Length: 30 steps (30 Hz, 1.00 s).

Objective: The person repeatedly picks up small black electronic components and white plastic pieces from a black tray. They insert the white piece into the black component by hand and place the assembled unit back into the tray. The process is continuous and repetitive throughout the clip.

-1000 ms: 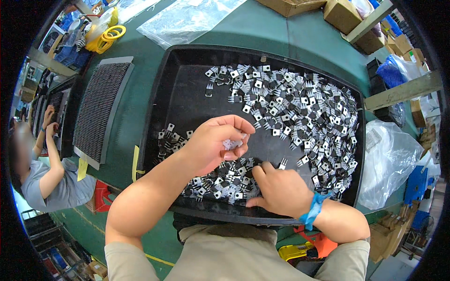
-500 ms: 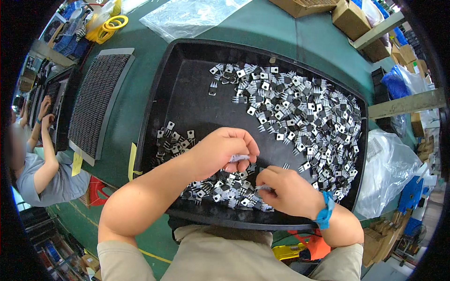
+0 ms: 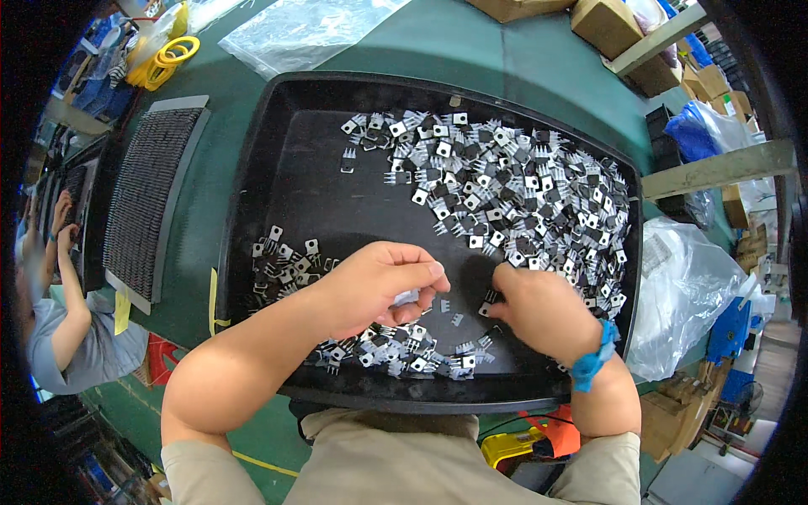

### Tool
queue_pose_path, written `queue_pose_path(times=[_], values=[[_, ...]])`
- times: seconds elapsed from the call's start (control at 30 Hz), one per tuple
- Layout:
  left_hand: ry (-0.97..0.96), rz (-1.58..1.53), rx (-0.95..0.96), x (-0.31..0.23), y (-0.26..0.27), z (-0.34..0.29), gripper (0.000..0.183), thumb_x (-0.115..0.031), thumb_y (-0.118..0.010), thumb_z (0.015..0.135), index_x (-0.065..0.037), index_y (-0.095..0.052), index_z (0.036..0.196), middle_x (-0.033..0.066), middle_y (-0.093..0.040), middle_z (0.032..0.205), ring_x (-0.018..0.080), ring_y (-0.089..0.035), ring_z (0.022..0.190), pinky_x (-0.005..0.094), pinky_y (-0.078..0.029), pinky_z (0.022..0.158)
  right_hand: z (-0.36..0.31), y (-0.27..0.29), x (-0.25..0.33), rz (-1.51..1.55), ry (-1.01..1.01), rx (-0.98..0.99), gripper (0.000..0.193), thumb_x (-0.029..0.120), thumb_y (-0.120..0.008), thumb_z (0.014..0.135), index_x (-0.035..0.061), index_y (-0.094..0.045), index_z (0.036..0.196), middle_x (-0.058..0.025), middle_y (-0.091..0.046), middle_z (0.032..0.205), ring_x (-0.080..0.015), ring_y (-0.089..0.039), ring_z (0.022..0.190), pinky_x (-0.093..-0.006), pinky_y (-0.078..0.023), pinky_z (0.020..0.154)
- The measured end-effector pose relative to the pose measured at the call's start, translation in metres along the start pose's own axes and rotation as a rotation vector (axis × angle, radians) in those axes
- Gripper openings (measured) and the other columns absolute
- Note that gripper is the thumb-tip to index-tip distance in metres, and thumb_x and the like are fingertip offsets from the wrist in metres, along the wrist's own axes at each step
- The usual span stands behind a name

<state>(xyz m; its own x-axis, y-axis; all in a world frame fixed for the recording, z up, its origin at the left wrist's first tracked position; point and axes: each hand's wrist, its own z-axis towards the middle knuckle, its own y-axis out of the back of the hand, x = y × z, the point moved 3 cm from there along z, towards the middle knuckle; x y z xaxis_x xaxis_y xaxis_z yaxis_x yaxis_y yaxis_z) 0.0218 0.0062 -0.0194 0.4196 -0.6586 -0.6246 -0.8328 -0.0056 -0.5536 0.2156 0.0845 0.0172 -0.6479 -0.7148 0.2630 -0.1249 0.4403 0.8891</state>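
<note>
A large black tray (image 3: 290,168) holds many small three-legged transistors (image 3: 539,181) with silver tabs, heaped at its right side and in smaller piles near its lower left. My left hand (image 3: 391,286) hovers above the lower pile, fingers curled round pale grey pieces (image 3: 406,297) that look like transistors and are mostly hidden by the palm. To its right, my right hand (image 3: 543,316), with a blue band on the wrist, is closed at the fingertips on a single transistor (image 3: 486,306) low over the tray floor. A few loose pieces lie between the hands.
Left of the tray lies a panel with dense rows of dark parts (image 3: 156,194). Clear plastic bags lie beyond the tray (image 3: 311,38) and at its right (image 3: 682,295). Yellow tape rolls (image 3: 172,55) sit at the far left. A co-worker (image 3: 76,320) works at the left edge.
My right hand has moved right, away from my left hand, and now has a transistor at its fingertips. Pieces lie on the tray floor between them. The whole view has shifted slightly.
</note>
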Motion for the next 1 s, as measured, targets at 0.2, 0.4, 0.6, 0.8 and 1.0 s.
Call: queue_pose_path(times=[0.2,0.4,0.6,0.8,1.0], values=[[-0.018,0.005,-0.039,-0.004,0.001,0.000,0.020,-0.020,-0.053,0.094,-0.001,-0.061,0.093,0.0041,-0.057,0.071,0.0094,-0.049,0.052,0.0205,-0.029,0.040,-0.004,-0.023,0.041,0.000,0.123,-0.005,0.018,0.016,-0.060,0.082,0.0043,-0.051,0.092,-0.0150,-0.059,0.078,-0.0323,-0.064,0.064,-0.0412,-0.052,0.051],[0.009,-0.104,-0.013,-0.007,0.003,-0.001,0.025,-0.004,-0.045,0.089,0.005,-0.060,0.108,0.0092,-0.059,0.081,0.0100,-0.052,0.060,0.0194,-0.032,0.043,-0.012,-0.023,0.070,0.235,0.330,-0.057,0.007,0.009,-0.055,0.081,0.0040,-0.050,0.084,-0.0126,-0.057,0.078,-0.0299,-0.064,0.072,-0.0390,-0.053,0.057],[-0.081,-0.097,0.024,-0.010,-0.001,-0.003,0.033,-0.006,-0.049,0.092,0.001,-0.056,0.123,0.0098,-0.062,0.084,0.0097,-0.052,0.059,0.0197,-0.037,0.046,-0.007,0.008,0.052,0.847,0.343,-0.349,0.018,-0.003,-0.059,0.082,0.0052,-0.059,0.098,-0.0126,-0.057,0.083,-0.0300,-0.057,0.070,-0.0361,-0.047,0.061],[-0.116,-0.096,0.064,-0.010,-0.008,-0.006,0.012,-0.008,-0.055,0.092,-0.002,-0.057,0.102,0.0109,-0.065,0.087,0.0099,-0.053,0.062,0.0195,-0.039,0.052,-0.006,-0.005,0.035,1.158,-0.009,-0.431,0.020,-0.001,-0.061,0.085,0.0021,-0.059,0.104,-0.0037,-0.058,0.076,-0.0057,-0.051,0.059,-0.0222,-0.041,0.052],[-0.115,-0.063,-0.004,-0.005,0.001,-0.001,0.015,-0.010,-0.060,0.091,0.000,-0.062,0.101,0.0093,-0.065,0.084,0.0084,-0.054,0.063,0.0189,-0.039,0.052,-0.004,0.006,0.031,0.917,0.160,-0.586,0.019,0.002,-0.067,0.082,0.0023,-0.060,0.099,-0.0040,-0.058,0.071,-0.0068,-0.053,0.059,-0.0222,-0.043,0.051]])
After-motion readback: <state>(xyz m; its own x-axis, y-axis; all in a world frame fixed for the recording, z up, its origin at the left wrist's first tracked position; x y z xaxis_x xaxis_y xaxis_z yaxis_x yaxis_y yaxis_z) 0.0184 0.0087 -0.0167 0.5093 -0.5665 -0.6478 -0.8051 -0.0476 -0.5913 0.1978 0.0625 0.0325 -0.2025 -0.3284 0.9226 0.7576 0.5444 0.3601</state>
